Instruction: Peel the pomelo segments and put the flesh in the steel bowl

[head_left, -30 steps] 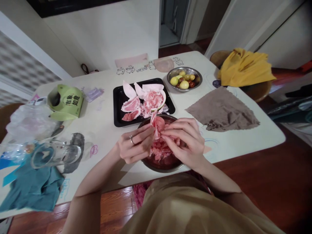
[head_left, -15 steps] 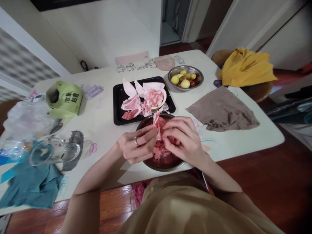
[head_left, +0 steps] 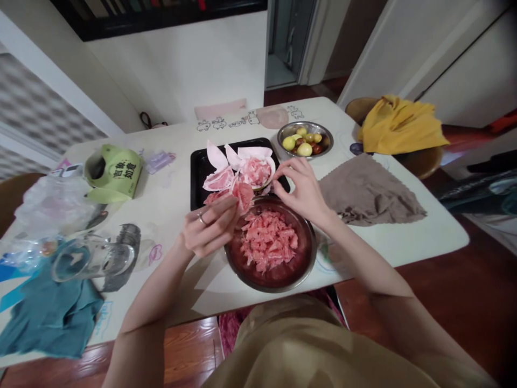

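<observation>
My left hand (head_left: 208,229) pinches a pink pomelo segment (head_left: 243,194) above the left rim of a steel bowl (head_left: 307,253). Peeled pomelo flesh (head_left: 269,240) fills that bowl in small chunks. My right hand (head_left: 301,188) reaches past the bowl to the near right corner of a black tray (head_left: 196,167), fingers curled together in a pinch; whatever they hold is too small to make out. Pink peel and membrane scraps (head_left: 238,167) are piled on the tray.
A smaller steel bowl of green and red fruit (head_left: 305,140) stands behind the tray. A brown cloth (head_left: 369,194) lies at the right, a yellow cloth (head_left: 398,124) on a chair. At the left are a green box (head_left: 115,172), a glass jug (head_left: 92,258), plastic bags and a teal cloth (head_left: 48,312).
Both hands have left the bowl. My right hand moved up to the tray's corner. My left hand rose to the left with the pomelo segment. The flesh in the bowl now shows.
</observation>
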`<state>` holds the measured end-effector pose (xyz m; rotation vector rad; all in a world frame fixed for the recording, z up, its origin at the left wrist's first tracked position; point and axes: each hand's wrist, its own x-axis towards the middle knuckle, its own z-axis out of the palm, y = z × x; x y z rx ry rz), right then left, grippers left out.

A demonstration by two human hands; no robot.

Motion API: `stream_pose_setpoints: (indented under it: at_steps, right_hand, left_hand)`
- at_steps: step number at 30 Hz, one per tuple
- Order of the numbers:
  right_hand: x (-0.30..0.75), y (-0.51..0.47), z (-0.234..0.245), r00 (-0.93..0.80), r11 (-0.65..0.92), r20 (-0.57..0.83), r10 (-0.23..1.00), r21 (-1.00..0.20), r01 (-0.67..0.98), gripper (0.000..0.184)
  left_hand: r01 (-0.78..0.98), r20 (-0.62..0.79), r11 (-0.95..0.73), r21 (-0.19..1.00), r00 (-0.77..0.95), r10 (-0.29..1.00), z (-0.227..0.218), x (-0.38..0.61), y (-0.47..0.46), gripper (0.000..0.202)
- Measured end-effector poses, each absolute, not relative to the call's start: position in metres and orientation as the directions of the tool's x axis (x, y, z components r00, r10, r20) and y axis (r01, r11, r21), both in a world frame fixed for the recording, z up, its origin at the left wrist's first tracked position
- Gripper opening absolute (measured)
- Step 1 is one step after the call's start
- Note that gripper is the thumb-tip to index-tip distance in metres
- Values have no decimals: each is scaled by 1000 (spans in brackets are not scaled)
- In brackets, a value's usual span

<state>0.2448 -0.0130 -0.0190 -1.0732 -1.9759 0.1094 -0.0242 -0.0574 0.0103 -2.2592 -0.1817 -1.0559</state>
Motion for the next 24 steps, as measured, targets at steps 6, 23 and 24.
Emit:
stream_pose_setpoints:
  at_steps: [6, 23, 24]
  right_hand:
    - [238, 36, -38, -374, 522, 411, 831, -345, 780, 5]
    - [248, -24, 4, -314, 10, 44, 948, -994, -110, 19]
    - [246, -30, 7, -321, 0, 37, 946, -994, -113, 20]
  left_hand:
    - [459, 745, -769, -445, 666, -34, 13, -28, -59, 20]
    - [529, 859, -813, -244, 507, 71, 2, -27, -66, 16]
    - [531, 859, -810, -248, 507, 69, 2, -27, -66, 17]
